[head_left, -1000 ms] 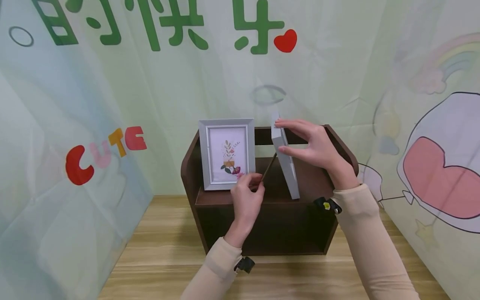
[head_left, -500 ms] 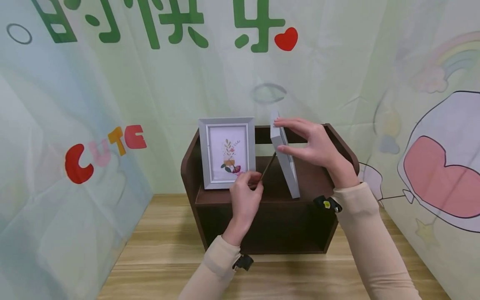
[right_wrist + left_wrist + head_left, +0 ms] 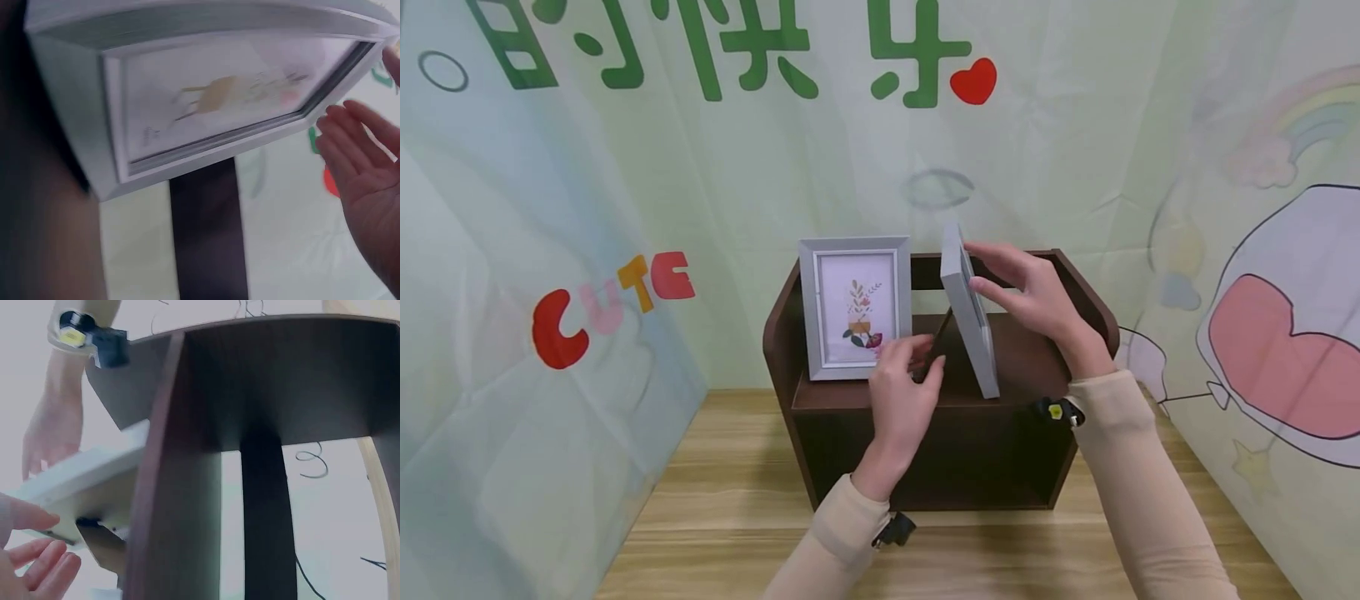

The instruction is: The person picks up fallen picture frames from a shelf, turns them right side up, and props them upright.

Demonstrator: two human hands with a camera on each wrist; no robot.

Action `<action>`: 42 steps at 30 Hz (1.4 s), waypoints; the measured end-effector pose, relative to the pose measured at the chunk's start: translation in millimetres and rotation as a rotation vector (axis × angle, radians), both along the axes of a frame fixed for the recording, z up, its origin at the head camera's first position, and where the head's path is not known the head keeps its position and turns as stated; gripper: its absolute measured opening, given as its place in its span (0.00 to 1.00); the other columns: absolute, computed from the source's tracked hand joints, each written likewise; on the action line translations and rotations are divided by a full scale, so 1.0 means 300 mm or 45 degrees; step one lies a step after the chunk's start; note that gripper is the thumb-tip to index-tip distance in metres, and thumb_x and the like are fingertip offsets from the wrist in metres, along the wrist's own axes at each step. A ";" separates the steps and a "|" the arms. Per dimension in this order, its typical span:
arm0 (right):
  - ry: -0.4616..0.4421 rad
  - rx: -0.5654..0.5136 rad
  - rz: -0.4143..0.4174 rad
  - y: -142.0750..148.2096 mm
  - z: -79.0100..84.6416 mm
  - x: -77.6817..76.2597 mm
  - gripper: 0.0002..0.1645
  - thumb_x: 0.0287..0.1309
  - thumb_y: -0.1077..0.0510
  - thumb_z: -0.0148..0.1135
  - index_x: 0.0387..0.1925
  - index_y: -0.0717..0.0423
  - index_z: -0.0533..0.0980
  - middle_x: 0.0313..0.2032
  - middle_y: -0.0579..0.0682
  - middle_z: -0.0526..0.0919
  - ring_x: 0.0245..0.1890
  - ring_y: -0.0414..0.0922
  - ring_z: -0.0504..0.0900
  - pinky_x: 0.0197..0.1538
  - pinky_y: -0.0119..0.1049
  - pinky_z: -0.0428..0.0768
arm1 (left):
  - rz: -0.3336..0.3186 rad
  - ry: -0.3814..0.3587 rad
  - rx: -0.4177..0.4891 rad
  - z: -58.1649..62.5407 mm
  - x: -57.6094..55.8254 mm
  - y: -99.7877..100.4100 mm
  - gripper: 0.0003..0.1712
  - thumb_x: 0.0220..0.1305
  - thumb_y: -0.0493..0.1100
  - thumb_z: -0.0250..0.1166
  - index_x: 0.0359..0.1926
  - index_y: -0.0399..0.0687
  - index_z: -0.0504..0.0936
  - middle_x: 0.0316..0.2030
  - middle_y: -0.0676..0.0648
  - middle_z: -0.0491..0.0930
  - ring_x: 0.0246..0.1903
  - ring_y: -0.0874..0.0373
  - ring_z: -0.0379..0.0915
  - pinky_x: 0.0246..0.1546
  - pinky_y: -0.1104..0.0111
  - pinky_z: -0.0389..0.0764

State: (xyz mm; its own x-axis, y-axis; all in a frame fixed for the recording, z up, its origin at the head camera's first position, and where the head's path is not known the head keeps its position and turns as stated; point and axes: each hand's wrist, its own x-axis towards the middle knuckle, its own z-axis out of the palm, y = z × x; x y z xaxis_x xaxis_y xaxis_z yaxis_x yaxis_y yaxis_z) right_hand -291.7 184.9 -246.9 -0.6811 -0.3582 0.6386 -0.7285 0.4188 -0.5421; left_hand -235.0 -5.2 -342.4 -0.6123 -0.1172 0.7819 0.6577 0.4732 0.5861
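Observation:
A grey picture frame (image 3: 972, 325) stands turned nearly edge-on on the upper board of a dark brown shelf (image 3: 820, 393). Its dark support leg (image 3: 944, 327) sticks out behind it, to the left. My left hand (image 3: 902, 396) is beside that leg, thumb and fingers parted; the left wrist view shows a gap between its fingers and the leg (image 3: 103, 547). By the frame's upper part is my right hand (image 3: 1037, 296), fingers extended at its front side. In the right wrist view, the frame's front shows a pale floral picture (image 3: 219, 97), with the right hand (image 3: 365, 162) off its edge.
Another grey picture frame (image 3: 806, 312) with a flower picture faces forward at the shelf's left. The shelf has raised side walls and a back rail, and stands on a wood-grain table (image 3: 715, 517). Printed cloth (image 3: 1060, 142) hangs behind and at both sides.
My right hand has let go of the frame's top edge and shifted slightly right. My left fingers, earlier pinching the support leg, have spread off it. The frame remains standing in about the same place.

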 end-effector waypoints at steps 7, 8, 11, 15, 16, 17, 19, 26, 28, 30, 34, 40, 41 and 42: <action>-0.202 0.034 -0.119 0.016 -0.055 -0.083 0.33 0.62 0.54 0.60 0.67 0.58 0.64 0.64 0.56 0.70 0.65 0.49 0.69 0.64 0.45 0.69 | -0.099 -0.055 0.049 0.025 0.018 0.044 0.17 0.53 0.42 0.72 0.43 0.40 0.82 0.36 0.45 0.80 0.36 0.56 0.78 0.40 0.72 0.83; -0.227 0.050 -0.127 0.015 -0.059 -0.091 0.34 0.62 0.53 0.60 0.67 0.58 0.63 0.65 0.57 0.70 0.65 0.50 0.69 0.65 0.46 0.69 | -0.109 -0.066 0.054 0.027 0.019 0.050 0.17 0.53 0.42 0.72 0.43 0.40 0.82 0.36 0.45 0.79 0.36 0.56 0.78 0.40 0.72 0.82; -0.294 0.116 -0.167 0.013 -0.067 -0.109 0.35 0.63 0.50 0.58 0.68 0.57 0.61 0.65 0.58 0.68 0.65 0.53 0.69 0.64 0.49 0.70 | -0.128 -0.102 0.060 0.030 0.020 0.067 0.18 0.52 0.42 0.73 0.43 0.40 0.81 0.36 0.44 0.79 0.36 0.56 0.79 0.40 0.72 0.82; -0.382 0.169 -0.194 0.008 -0.073 -0.130 0.36 0.64 0.46 0.56 0.69 0.55 0.60 0.65 0.57 0.69 0.64 0.53 0.70 0.62 0.51 0.71 | -0.134 -0.147 0.060 0.032 0.019 0.082 0.18 0.52 0.43 0.73 0.43 0.41 0.80 0.36 0.45 0.79 0.34 0.56 0.79 0.39 0.72 0.82; -0.393 0.179 -0.193 0.007 -0.074 -0.135 0.36 0.64 0.46 0.56 0.69 0.55 0.60 0.65 0.57 0.69 0.63 0.53 0.71 0.61 0.51 0.72 | -0.137 -0.155 0.062 0.032 0.018 0.085 0.18 0.51 0.43 0.73 0.43 0.41 0.80 0.36 0.45 0.79 0.34 0.56 0.79 0.39 0.72 0.82; -0.399 0.182 -0.189 0.006 -0.075 -0.140 0.35 0.64 0.46 0.55 0.68 0.55 0.61 0.64 0.57 0.70 0.63 0.53 0.71 0.61 0.51 0.72 | -0.137 -0.162 0.063 0.032 0.017 0.088 0.19 0.51 0.43 0.73 0.42 0.41 0.80 0.36 0.45 0.79 0.34 0.56 0.79 0.38 0.72 0.82; -0.393 0.186 -0.178 0.003 -0.076 -0.150 0.33 0.65 0.48 0.55 0.67 0.56 0.62 0.63 0.57 0.71 0.61 0.53 0.73 0.60 0.51 0.73 | -0.137 -0.175 0.068 0.031 0.012 0.093 0.18 0.51 0.42 0.73 0.42 0.41 0.79 0.37 0.45 0.79 0.33 0.56 0.79 0.37 0.72 0.82; -0.362 0.212 -0.165 0.000 -0.078 -0.168 0.29 0.67 0.52 0.53 0.65 0.59 0.64 0.59 0.60 0.74 0.58 0.55 0.75 0.58 0.52 0.74 | -0.112 -0.192 0.038 0.031 -0.002 0.113 0.18 0.50 0.44 0.74 0.39 0.42 0.77 0.34 0.46 0.78 0.31 0.58 0.78 0.33 0.74 0.81; -0.369 0.217 -0.176 -0.001 -0.078 -0.166 0.28 0.67 0.52 0.53 0.65 0.59 0.65 0.59 0.60 0.74 0.58 0.55 0.75 0.58 0.52 0.74 | -0.106 -0.191 0.029 0.032 -0.003 0.117 0.19 0.50 0.44 0.74 0.39 0.42 0.77 0.34 0.46 0.78 0.31 0.58 0.78 0.32 0.74 0.81; -0.382 0.228 -0.192 0.000 -0.077 -0.161 0.28 0.68 0.53 0.52 0.65 0.59 0.64 0.59 0.60 0.74 0.58 0.55 0.75 0.59 0.53 0.74 | -0.106 -0.194 0.034 0.031 -0.002 0.118 0.19 0.50 0.44 0.74 0.39 0.42 0.76 0.34 0.46 0.77 0.30 0.58 0.77 0.31 0.74 0.81; -0.411 0.228 -0.240 0.005 -0.074 -0.145 0.27 0.69 0.54 0.50 0.65 0.60 0.64 0.60 0.61 0.73 0.59 0.56 0.74 0.59 0.54 0.73 | -0.127 -0.185 0.067 0.030 0.002 0.111 0.19 0.50 0.42 0.74 0.40 0.41 0.76 0.34 0.45 0.77 0.30 0.58 0.78 0.32 0.73 0.82; -0.415 0.209 -0.310 0.014 -0.072 -0.119 0.26 0.69 0.58 0.49 0.65 0.62 0.63 0.60 0.63 0.72 0.59 0.58 0.73 0.60 0.55 0.72 | -0.135 -0.154 0.101 0.032 0.007 0.088 0.19 0.50 0.39 0.74 0.40 0.41 0.76 0.35 0.45 0.78 0.32 0.58 0.79 0.34 0.72 0.83; -0.412 0.207 -0.321 0.016 -0.073 -0.114 0.26 0.69 0.58 0.49 0.65 0.62 0.63 0.59 0.63 0.72 0.59 0.58 0.73 0.60 0.54 0.72 | -0.134 -0.151 0.107 0.031 0.007 0.083 0.18 0.51 0.39 0.73 0.41 0.40 0.76 0.35 0.44 0.78 0.32 0.57 0.79 0.35 0.72 0.83; -0.408 0.206 -0.331 0.018 -0.074 -0.110 0.26 0.69 0.59 0.49 0.65 0.63 0.62 0.59 0.63 0.72 0.59 0.58 0.73 0.60 0.54 0.72 | -0.132 -0.147 0.115 0.031 0.007 0.080 0.18 0.51 0.39 0.73 0.41 0.40 0.76 0.35 0.44 0.78 0.32 0.57 0.79 0.35 0.72 0.83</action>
